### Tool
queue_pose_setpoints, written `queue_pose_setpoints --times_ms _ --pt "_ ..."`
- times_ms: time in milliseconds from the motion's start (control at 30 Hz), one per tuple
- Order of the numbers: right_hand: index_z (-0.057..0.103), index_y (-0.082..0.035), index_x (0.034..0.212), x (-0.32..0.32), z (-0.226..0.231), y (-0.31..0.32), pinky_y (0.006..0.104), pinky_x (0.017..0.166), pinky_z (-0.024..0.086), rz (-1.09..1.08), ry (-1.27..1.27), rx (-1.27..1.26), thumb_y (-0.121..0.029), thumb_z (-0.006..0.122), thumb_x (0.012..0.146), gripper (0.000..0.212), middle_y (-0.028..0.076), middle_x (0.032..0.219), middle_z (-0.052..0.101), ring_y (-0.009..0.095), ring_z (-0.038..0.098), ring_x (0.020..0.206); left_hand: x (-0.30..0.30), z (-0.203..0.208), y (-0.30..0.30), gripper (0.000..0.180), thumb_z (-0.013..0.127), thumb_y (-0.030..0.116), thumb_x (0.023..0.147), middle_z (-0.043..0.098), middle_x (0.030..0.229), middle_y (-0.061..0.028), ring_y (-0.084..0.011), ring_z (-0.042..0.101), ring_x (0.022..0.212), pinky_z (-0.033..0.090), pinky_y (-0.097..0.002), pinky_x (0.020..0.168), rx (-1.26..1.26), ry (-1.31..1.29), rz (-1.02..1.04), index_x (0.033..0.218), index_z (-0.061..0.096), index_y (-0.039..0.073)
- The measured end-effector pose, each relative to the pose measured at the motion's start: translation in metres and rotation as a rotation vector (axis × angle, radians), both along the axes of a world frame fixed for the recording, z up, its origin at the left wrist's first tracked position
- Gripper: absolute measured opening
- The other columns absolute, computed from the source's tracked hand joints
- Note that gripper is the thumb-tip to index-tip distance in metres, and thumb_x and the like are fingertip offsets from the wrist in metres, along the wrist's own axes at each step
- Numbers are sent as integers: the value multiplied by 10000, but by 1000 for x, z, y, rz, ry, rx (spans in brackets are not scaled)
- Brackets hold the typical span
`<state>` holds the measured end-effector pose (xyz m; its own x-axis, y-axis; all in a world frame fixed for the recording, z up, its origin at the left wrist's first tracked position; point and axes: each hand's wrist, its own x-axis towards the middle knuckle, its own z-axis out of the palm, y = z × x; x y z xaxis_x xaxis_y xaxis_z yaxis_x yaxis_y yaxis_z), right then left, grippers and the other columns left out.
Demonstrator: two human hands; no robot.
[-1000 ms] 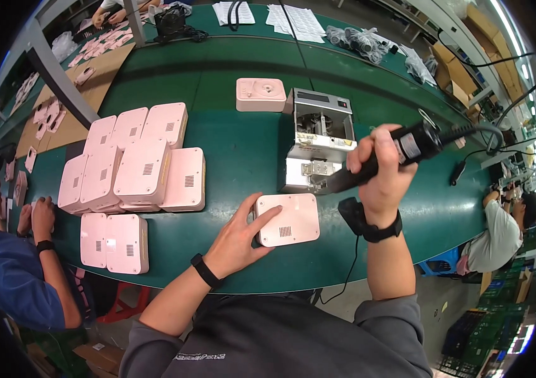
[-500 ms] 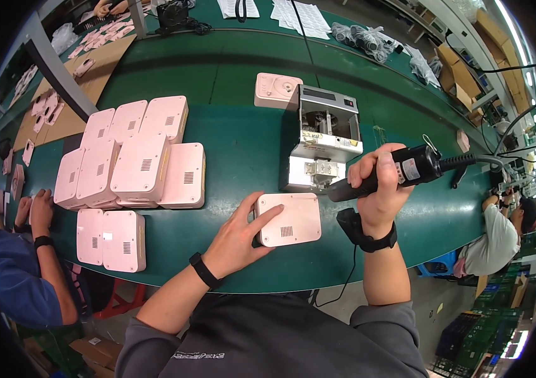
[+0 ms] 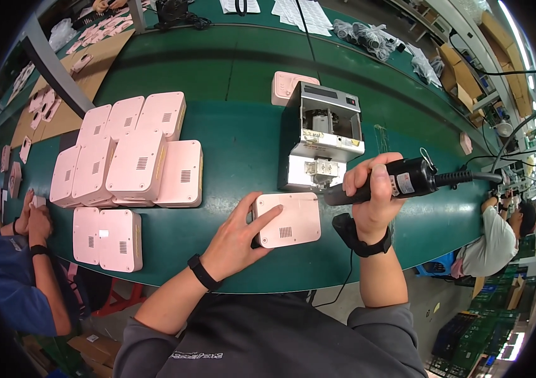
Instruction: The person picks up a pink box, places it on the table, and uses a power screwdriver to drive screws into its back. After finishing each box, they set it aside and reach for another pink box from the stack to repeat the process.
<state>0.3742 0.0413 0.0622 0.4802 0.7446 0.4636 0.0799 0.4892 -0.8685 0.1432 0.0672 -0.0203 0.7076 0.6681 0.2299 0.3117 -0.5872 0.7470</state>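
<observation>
A pale pink plastic case (image 3: 293,217) with a slotted vent and screw holes lies flat on the green bench in front of me. My left hand (image 3: 241,228) grips its left side, the index finger stretched across the top and the thumb along the near edge. My right hand (image 3: 374,194) is wrapped round a black corded electric screwdriver (image 3: 405,178), held nearly level above the bench. Its tip end points left, beside the front of a screw feeder (image 3: 321,129), just above the case's far right corner. The bit itself cannot be made out.
Stacked pink cases (image 3: 136,160) stand on the left, with two more cases (image 3: 120,239) nearer me. Behind the feeder sits another pink case (image 3: 285,87), showing its inside. A co-worker's hands (image 3: 37,217) work at the far left; another person (image 3: 495,236) sits at the right.
My right hand with the screwdriver has sunk slightly. My left hand and the case hold their place. The view has shifted a little, and the left co-worker's hands have moved.
</observation>
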Motion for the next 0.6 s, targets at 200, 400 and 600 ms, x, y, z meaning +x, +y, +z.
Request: queue_pose_setpoints --times_ms 200,400,600 --pt "487 -24 935 1 -1 2 324 500 452 -8 18 -9 -159 544 928 147 86 649 507 179 489 504 1 -2 0 825 846 68 628 385 1401 -184 -387 538 1174 522 -424 931 5 -23 -4 1378 524 188" --pt "489 -22 934 -4 18 -4 331 503 454 -20 -23 -25 -141 539 934 129 80 651 512 181 500 509 2 0 -1 735 841 123 668 385 1418 -177 -371 574 1165 524 -412 969 0 -9 -28 1348 567 185" --pt "496 -23 949 -1 38 13 340 499 452 12 18 93 -147 540 939 132 78 646 511 179 499 504 19 -3 -1 742 831 138 679 379 1426 -163 -365 544 1201 507 -410 983 2 -17 -88 1364 554 205"
